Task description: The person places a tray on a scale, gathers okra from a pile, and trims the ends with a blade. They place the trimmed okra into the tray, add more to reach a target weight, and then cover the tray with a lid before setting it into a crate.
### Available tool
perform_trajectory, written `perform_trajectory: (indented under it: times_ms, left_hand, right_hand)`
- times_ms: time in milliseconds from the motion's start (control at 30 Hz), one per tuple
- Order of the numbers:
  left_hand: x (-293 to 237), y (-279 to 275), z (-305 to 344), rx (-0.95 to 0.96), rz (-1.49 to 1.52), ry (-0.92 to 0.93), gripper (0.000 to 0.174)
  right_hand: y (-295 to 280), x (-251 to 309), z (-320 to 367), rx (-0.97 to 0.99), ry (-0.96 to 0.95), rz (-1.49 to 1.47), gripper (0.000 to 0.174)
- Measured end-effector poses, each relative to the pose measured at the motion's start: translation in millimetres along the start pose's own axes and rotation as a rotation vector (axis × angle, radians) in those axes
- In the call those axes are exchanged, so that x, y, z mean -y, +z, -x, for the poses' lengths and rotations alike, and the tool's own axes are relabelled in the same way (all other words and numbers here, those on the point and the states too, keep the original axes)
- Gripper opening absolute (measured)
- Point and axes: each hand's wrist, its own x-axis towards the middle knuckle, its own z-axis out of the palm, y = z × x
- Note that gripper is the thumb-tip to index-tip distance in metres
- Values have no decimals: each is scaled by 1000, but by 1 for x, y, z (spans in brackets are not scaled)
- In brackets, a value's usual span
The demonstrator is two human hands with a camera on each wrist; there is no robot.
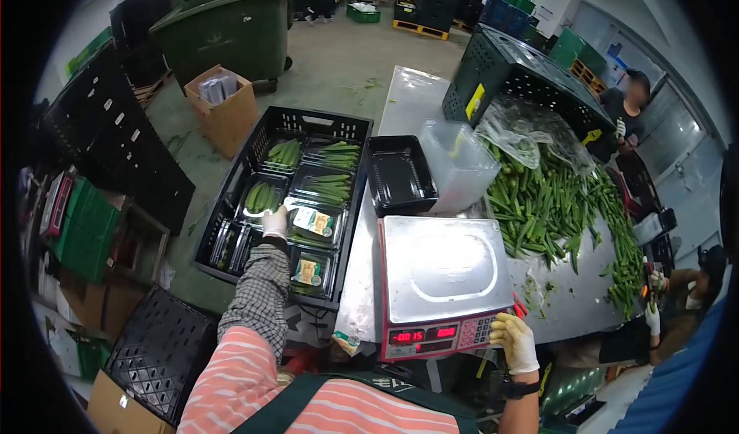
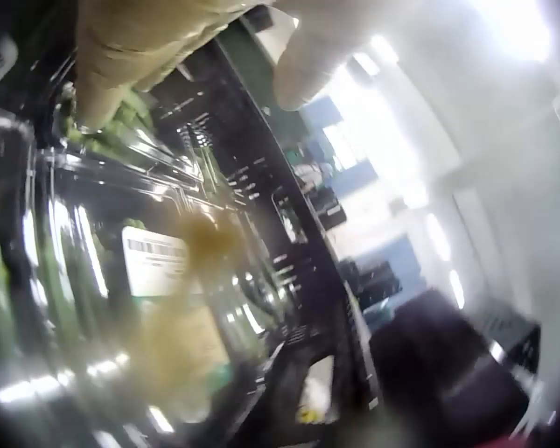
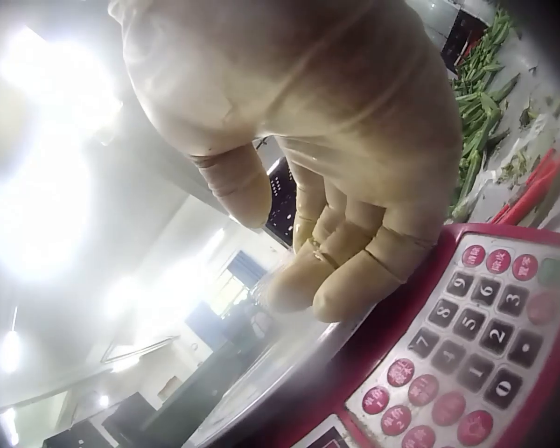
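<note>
In the black crate [image 1: 362, 136], clear-lidded packs of green pods stand in rows. My gloved left hand [image 1: 275, 222] reaches over them, between an unlabelled pack [image 1: 262, 196] and a labelled one [image 1: 314, 221]. The left wrist view shows that hand's fingers over a pack and its thumb held apart, nothing visible between them; contact is unclear. My gloved right hand [image 1: 514, 343] hovers at the right front corner of the red scale [image 1: 443, 268], beside its keypad [image 3: 476, 327]. Its fingers hang loosely curled with nothing in them. The scale's plate is bare.
Black trays [image 1: 400, 174] and clear containers [image 1: 459, 164] stand behind the scale. Loose green pods [image 1: 539, 203] cover the table's right side, below a tipped dark crate [image 1: 531, 72]. A cardboard box [image 1: 223, 118] stands beyond the packed crate. People are at the right.
</note>
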Motion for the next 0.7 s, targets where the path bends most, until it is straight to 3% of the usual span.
perform_trajectory:
  times_ms: [67, 133, 167, 233, 300, 367, 433, 467, 500, 533, 600, 667, 700]
  left_hand:
    - [-3, 10, 8, -272, -386, 287, 63]
    - [-23, -12, 11, 216, -540, -57, 67]
    - [-22, -20, 5, 350, -592, -77, 69]
    - [-7, -18, -15, 395, -674, 12, 67]
    - [-47, -18, 11, 285, -805, 78, 56]
    - [-70, 7, 19, 259, -551, 347, 54]
    - [-139, 31, 73, 450, -456, 696, 46]
    - [-175, 40, 112, 634, -235, 657, 39]
    - [-185, 61, 117, 717, -287, 983, 33]
    - [-195, 77, 135, 795, -276, 1123, 28]
    - [-194, 111, 152, 887, -741, 1277, 27]
    - [-195, 126, 168, 847, -1152, 1067, 26]
    - [-188, 137, 160, 859, -1120, 1036, 23]
  right_hand:
    - [-2, 1, 1, -43, 27, 39, 29]
    - [-8, -2, 6, -55, 30, 48, 28]
    - [-10, -4, 8, -57, 42, 51, 29]
    - [-18, -6, 11, -61, 67, 59, 30]
    - [-27, -8, 14, -85, 60, 66, 31]
    - [-33, -10, 14, -95, 68, 56, 31]
    - [-32, -7, 15, -111, 52, 60, 31]
    - [-30, -5, 16, -131, 49, 55, 31]
    - [-28, -5, 16, -126, 43, 69, 30]
    - [-26, -4, 18, -123, 34, 81, 30]
    - [-24, -6, 27, -143, 23, 74, 28]
    - [-28, -10, 39, -144, 48, 127, 27]
    - [-34, -13, 47, -169, 54, 129, 27]
